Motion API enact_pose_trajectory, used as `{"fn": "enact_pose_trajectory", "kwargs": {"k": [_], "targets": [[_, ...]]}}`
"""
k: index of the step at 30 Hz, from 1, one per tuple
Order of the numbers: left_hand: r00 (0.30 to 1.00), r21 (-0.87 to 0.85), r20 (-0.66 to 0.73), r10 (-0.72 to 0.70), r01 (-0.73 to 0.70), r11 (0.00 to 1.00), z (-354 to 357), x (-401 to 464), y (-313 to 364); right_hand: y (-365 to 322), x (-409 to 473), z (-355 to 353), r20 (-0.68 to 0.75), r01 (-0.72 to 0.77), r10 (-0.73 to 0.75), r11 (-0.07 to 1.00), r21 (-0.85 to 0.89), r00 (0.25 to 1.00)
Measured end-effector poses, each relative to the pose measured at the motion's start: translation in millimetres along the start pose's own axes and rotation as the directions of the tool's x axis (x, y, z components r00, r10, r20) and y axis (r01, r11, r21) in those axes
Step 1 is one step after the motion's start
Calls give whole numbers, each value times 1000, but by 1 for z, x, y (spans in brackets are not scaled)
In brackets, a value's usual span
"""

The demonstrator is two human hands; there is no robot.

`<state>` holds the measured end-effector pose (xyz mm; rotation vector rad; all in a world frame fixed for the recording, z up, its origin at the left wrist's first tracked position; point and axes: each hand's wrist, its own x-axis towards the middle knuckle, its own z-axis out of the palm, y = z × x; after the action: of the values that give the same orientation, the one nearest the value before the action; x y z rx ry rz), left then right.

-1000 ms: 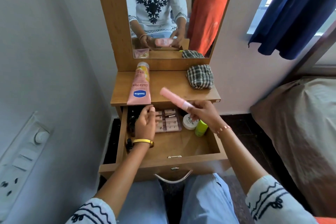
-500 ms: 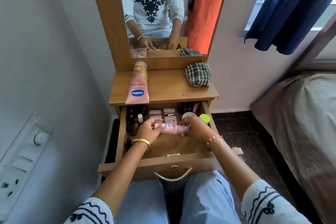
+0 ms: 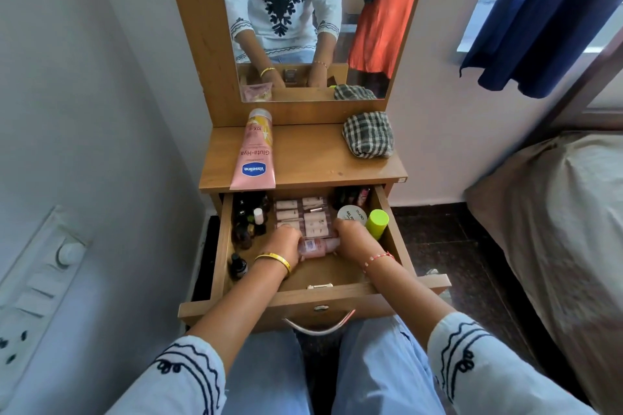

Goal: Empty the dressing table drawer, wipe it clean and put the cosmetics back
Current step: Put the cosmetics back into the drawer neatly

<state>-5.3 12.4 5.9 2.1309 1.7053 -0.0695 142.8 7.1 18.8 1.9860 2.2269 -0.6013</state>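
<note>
Inside the open drawer (image 3: 387, 212): pink bottle (image 3: 315, 247) lying flat, my left hand (image 3: 285, 244) and right hand (image 3: 352, 241) gripping its two ends. Step, I judge: putting cosmetics back. Next: let go, then fetch the lotion tube (image 3: 254, 153) from the desk (image 3: 323, 155).

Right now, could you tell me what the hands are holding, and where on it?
Both hands hold the pink bottle lying in the drawer, left hand and right hand at opposite ends.
</note>
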Motion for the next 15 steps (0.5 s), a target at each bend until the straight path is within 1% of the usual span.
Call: {"fn": "enact_pose_trajectory", "kwargs": {"k": [2,3,4,7,8,11,12,14,15], "targets": [[1000,39,-16,13,-12,999,-1,2,0,-4,6,-1,81,-38,45,996,-80,996],[999,70,-29,34,-32,997,0,3,-1,-7,6,-3,105,-10,26,989,-148,994],[998,82,-36,45,-42,996,1,3,-1,-7,6,-4,128,7,16,984,-179,992],[997,145,-54,55,-46,988,1,1,-1,-7,5,-5,65,-23,33,990,-139,997],[997,148,-66,52,-42,988,2,2,-2,-8,1,-6,45,-43,48,994,-99,998],[995,144,-77,55,-44,989,1,0,-2,-3,-3,0,-2,-12,11,1000,-19,1000],[995,138,-84,56,-44,989,1,0,-2,-3,-2,-1,-1,-1,1,999,-41,1000],[994,117,-97,52,-41,992,1,0,-4,-3,1,-1,69,-15,21,996,-93,997],[993,100,-109,49,-38,994,1,-1,-4,-4,3,-2,65,-18,24,995,-102,998]]}}
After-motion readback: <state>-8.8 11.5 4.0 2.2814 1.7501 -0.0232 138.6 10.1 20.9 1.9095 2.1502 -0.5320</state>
